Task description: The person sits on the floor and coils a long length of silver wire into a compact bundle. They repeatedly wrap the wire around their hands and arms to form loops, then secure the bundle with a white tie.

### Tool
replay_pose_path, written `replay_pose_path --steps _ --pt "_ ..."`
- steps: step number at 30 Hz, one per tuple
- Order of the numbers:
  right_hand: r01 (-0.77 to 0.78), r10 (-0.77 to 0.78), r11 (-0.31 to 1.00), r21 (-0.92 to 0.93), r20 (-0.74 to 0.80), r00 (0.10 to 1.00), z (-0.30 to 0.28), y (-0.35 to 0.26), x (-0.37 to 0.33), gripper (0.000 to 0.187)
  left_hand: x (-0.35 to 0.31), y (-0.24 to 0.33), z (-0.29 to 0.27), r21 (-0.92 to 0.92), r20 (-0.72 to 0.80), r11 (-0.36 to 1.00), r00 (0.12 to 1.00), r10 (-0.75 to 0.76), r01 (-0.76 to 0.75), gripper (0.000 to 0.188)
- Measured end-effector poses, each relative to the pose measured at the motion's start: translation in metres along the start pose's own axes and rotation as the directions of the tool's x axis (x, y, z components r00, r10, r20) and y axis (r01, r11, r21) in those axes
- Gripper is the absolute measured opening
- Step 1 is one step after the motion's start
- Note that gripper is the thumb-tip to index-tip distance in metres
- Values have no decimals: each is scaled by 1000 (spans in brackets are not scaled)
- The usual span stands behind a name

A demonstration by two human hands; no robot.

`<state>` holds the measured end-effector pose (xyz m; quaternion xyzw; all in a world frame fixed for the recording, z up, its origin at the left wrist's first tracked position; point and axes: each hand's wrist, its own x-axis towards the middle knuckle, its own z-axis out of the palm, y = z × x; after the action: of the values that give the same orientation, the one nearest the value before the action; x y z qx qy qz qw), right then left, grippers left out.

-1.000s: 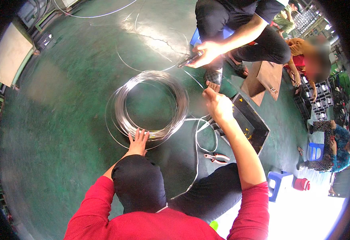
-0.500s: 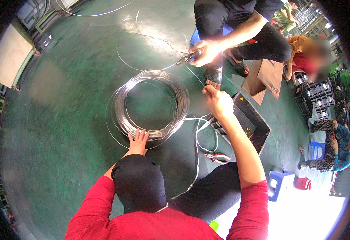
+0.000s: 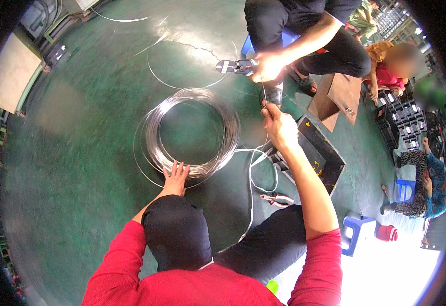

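Observation:
A thick coil of shiny metal wire [image 3: 227, 127] lies on the green floor in front of me. My left hand [image 3: 176, 178] rests on the coil's near edge, fingers spread. Out to the right, my right hand [image 3: 279, 125] pinches a thin wire [image 3: 264, 91] between thumb and fingers. That wire runs up toward the hand of a person [image 3: 270, 66] seated opposite. The same person's hand grips dark-handled cutting pliers [image 3: 233, 67], whose head points left above the coil. A loose wire strand curves from near the pliers around the coil's far side.
Right of the coil are a dark open box [image 3: 325, 158], a white strap [image 3: 252, 204] and red-and-white pliers [image 3: 277, 199] on the floor. A brown cardboard box [image 3: 337, 97] stands beyond. A blue stool [image 3: 358, 234] is at right; other people sit farther off.
The other person's pliers have swung left and up, their head now showing side-on. My right hand has shifted slightly, the wire in it now more upright. My left hand stays on the coil.

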<state>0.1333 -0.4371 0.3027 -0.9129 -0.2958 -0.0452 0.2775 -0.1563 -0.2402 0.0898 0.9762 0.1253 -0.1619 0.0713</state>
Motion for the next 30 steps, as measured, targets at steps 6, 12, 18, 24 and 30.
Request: replay_pose_path --steps 6,12,18,24,30 --pt "125 -145 989 75 421 895 20 -34 -23 20 -12 6 -39 -102 94 993 993 65 -55 109" --pt "196 -311 950 242 753 580 99 -94 -74 27 -42 -34 -57 -241 -577 970 806 -132 -14 69" --pt "0 -239 959 283 812 532 197 -143 -108 29 -35 -104 -28 -995 -99 62 581 -808 -84 80" --pt "-128 -158 915 383 631 760 224 -130 -124 28 -35 -77 13 -938 71 -230 507 -859 -258 80" --pt "-178 250 942 284 -242 937 185 3 -106 15 -61 -75 38 -941 176 -288 466 -867 -180 79"
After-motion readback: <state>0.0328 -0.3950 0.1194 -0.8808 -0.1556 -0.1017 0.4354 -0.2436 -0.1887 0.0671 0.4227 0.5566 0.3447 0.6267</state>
